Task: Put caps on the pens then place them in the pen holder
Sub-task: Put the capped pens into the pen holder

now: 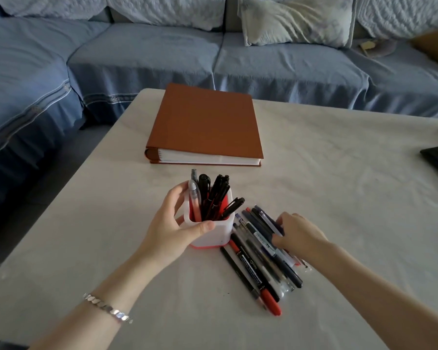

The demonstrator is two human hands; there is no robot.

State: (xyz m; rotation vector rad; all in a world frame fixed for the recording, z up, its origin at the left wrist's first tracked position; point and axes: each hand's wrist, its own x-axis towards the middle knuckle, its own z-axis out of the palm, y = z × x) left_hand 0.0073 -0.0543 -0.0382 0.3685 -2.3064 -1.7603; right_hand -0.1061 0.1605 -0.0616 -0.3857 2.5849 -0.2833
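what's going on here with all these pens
A person at a table is gathering pens into a holder. The left hand grips the white pen holder, which already has several pens standing in it. The right hand is on the pile of pens lying just beside the holder; whether it has one pinched is unclear. A brown binder lies shut farther back.
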